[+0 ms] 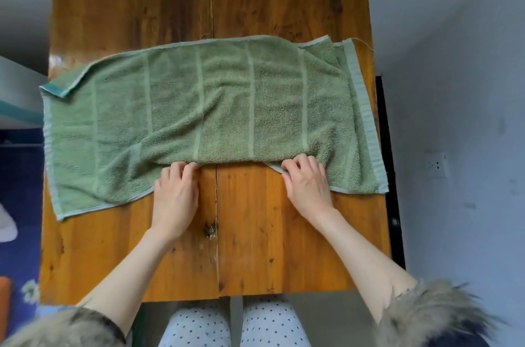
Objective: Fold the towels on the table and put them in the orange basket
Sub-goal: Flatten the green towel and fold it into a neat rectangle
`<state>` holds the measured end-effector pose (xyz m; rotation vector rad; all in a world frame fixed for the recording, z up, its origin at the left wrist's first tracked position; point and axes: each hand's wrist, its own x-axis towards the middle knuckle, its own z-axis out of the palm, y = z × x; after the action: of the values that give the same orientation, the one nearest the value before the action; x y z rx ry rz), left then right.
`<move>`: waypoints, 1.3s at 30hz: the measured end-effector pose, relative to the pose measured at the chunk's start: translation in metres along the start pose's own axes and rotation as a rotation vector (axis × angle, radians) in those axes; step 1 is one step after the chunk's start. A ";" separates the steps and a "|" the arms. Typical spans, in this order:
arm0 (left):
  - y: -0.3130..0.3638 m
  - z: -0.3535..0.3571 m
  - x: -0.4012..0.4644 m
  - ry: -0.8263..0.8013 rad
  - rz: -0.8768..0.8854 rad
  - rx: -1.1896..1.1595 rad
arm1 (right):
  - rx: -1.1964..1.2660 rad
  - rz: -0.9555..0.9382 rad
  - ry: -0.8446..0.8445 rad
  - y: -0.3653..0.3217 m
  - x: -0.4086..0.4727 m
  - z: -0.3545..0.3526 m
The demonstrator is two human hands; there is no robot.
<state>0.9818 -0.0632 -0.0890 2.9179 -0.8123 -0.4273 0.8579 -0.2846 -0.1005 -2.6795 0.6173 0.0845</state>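
Note:
A green towel (pixel 216 113) with pale stripes lies spread across the wooden table (pixel 272 233), its ends reaching both side edges. Its near middle is folded under, and the far left corner is turned over. My left hand (pixel 176 193) pinches the towel's near folded edge at the middle. My right hand (pixel 306 184) grips the near edge a little further right, where a hem shows. An orange thing (pixel 5 304), perhaps the basket, peeks in at the lower left edge, mostly cut off.
The table stands against a grey wall on the right with a socket (pixel 436 165). A dark strip (pixel 389 176) runs along the table's right side. Blue patterned floor (pixel 20 261) lies to the left. My knees (pixel 233 326) are under the near edge.

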 end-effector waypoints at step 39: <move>-0.232 -0.063 0.165 0.016 0.103 -0.029 | -0.286 -0.177 -0.259 -0.236 0.203 0.055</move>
<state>1.2496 0.0502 -0.1044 2.8328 -0.9414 -0.4036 1.1446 -0.1517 -0.0958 -2.9135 0.3042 0.4955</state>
